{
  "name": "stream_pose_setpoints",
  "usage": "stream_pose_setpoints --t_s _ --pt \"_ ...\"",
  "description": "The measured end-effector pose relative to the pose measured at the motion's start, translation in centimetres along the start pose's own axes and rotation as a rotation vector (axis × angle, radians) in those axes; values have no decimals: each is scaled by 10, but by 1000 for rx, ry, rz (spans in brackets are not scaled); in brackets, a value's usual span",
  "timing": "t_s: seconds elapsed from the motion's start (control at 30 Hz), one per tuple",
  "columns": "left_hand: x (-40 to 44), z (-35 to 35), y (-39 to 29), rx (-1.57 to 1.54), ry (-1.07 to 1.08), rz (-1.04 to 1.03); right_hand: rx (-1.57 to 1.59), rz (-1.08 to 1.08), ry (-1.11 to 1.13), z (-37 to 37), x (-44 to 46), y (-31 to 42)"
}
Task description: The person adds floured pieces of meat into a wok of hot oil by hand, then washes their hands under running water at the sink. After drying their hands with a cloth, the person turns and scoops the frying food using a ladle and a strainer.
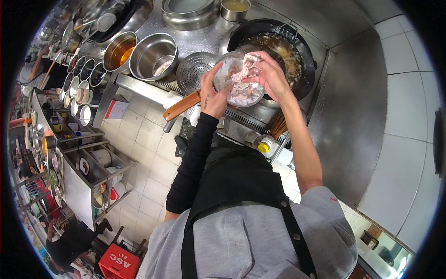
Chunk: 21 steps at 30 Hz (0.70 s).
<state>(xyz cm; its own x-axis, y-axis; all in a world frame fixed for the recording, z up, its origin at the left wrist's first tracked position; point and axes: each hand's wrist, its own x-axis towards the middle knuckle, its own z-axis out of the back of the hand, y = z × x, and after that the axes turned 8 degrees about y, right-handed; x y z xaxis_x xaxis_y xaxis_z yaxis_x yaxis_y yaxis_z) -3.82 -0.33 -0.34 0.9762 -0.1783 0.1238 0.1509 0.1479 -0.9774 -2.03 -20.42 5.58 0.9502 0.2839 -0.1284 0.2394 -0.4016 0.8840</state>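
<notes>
Left hand [214, 98]: fingers curled on the left side of a metal mixing bowl [227, 63], upper centre of the frame. Bowl walls dusted white; flour-coated pieces of what looks like raw meat [244, 96] lie inside.

Right hand [274, 78]: over the bowl's right side, fingers narrowed around a coated clump [247, 69]; flour on the fingertips.

Bowl overlaps the left edge of a black wok [306, 76] in this view; contact between them cannot be judged. Wok, upper right of centre, holds brownish oil [283, 49] with foam on its surface.

Perforated strainer [191, 72]: just left of the bowl; its wooden handle [182, 106] slants to the lower left, near the left wrist.

Further left: open steel pot [152, 56], then a pot of amber liquid [120, 52]. Top of frame: wide steel pot [190, 21] and a small pot of yellowish liquid [236, 5]. Below the wok: yellow-capped bottle [265, 146]. Lower left: red crate [120, 261] on the floor.
</notes>
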Motion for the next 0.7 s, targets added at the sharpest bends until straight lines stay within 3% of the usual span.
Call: stream_pose_setpoints --t_s 0.1,0.13,0.23,0.37,0.4,0.5,0.6,0.7 --pt "3 -1 -3 38 8 -36 57 -5 -14 1 4 -7" --pt "3 -1 -3 53 12 -51 -141 -10 -106 -6 5 -11" --pt "2 -1 0 46 32 -71 -992 111 -31 4 0 -11" --pt "-3 8 9 -10 51 -16 -954 218 -332 13 8 18" --pt "-5 11 18 6 49 -14 -1132 215 -381 25 14 27" --pt "-9 24 23 77 37 -7 -1290 124 -402 71 45 37" --pt "-13 32 18 61 25 1 -1500 71 -418 170 106 -3" --pt "-17 37 11 0 6 -17 -1474 -26 -469 211 134 -34"
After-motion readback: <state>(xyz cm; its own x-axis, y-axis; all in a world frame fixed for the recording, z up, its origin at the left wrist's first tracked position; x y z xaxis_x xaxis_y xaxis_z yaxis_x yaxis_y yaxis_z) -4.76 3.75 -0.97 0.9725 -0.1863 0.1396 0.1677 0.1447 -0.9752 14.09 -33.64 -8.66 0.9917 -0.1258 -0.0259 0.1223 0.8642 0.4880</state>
